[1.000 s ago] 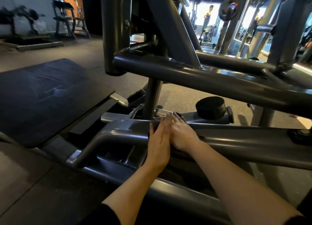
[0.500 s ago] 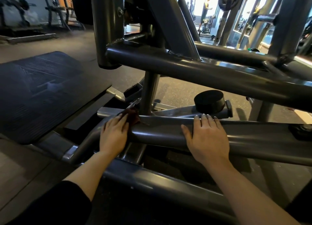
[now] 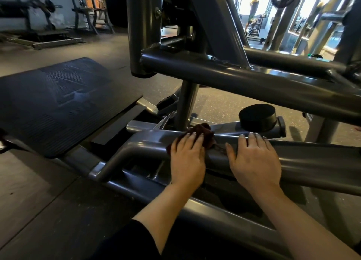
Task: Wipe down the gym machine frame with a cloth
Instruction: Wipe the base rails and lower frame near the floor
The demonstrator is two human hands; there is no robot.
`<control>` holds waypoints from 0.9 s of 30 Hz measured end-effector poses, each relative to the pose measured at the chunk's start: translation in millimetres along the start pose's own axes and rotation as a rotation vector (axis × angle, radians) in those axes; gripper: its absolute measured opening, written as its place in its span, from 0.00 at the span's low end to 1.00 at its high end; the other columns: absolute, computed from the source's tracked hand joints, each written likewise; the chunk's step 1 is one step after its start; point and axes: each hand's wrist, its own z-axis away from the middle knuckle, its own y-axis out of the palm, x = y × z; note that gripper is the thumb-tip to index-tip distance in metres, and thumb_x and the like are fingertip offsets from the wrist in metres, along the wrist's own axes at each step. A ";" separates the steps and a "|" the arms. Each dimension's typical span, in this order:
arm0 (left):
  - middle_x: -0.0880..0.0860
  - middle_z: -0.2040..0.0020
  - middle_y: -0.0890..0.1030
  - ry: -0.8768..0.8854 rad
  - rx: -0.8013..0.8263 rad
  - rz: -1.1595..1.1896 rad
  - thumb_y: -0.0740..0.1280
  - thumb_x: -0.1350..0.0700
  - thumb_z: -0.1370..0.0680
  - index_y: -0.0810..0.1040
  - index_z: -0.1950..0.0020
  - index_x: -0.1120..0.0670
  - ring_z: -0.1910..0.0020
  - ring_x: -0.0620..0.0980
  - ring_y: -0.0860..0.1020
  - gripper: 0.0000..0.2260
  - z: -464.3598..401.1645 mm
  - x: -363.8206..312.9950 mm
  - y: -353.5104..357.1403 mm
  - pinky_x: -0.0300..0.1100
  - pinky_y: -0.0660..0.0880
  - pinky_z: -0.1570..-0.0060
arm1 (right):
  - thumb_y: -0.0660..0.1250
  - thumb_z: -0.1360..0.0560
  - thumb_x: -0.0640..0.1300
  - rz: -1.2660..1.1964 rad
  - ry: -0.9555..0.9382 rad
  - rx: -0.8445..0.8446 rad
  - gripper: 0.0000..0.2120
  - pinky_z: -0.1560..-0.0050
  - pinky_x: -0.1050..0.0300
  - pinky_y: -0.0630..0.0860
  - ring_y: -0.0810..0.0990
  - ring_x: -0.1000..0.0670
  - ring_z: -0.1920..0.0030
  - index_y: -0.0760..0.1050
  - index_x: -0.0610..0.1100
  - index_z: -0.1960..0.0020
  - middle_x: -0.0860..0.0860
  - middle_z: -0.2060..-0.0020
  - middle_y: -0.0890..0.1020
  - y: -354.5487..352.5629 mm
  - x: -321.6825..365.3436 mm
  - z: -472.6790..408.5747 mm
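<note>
Left hand (image 3: pixel 187 158) flat, pressing dark brown cloth (image 3: pixel 203 134) onto lower frame tube (image 3: pixel 312 158); right hand (image 3: pixel 254 158) flat, bracing alongside. Risk: cloth snagging at upright post (image 3: pixel 185 103), or bunching under palm.

Under my hands I log: machine frame (image 3: pixel 304 158), grey painted metal tubing, smooth, semi-gloss with highlights. Cloth (image 3: pixel 203 132), dark brown, soft napped fabric. Footplate (image 3: pixel 64 101), black, matt, ribbed. Round bumper (image 3: pixel 257 116), black matt rubber. Floor (image 3: pixel 218 101), speckled, matt.
</note>
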 end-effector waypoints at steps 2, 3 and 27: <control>0.49 0.24 0.64 0.064 0.028 -0.005 0.52 0.51 0.16 0.62 0.24 0.47 0.24 0.47 0.57 0.19 -0.8 6.9 -4.5 0.44 0.44 0.27 | 0.46 0.20 0.62 0.007 -0.011 0.002 0.32 0.32 0.45 0.68 0.74 0.40 0.34 0.74 0.40 0.34 0.38 0.36 0.77 2.3 -2.9 0.2; 0.49 0.24 0.65 0.070 0.044 -0.016 0.52 0.51 0.16 0.62 0.24 0.47 0.24 0.48 0.58 0.19 -2.8 18.6 -8.8 0.44 0.45 0.27 | 0.47 0.20 0.62 0.010 -0.024 -0.002 0.32 0.32 0.44 0.68 0.74 0.40 0.34 0.74 0.40 0.34 0.38 0.36 0.77 3.2 -3.4 0.3; 0.51 0.30 0.73 0.049 0.074 0.364 0.51 0.52 0.17 0.67 0.26 0.50 0.29 0.47 0.68 0.19 3.3 -39.9 -1.4 0.51 0.57 0.25 | 0.48 0.19 0.59 -0.241 -0.038 -0.192 0.26 0.36 0.47 0.70 0.75 0.44 0.35 0.67 0.47 0.28 0.45 0.34 0.76 1.1 -4.3 -0.1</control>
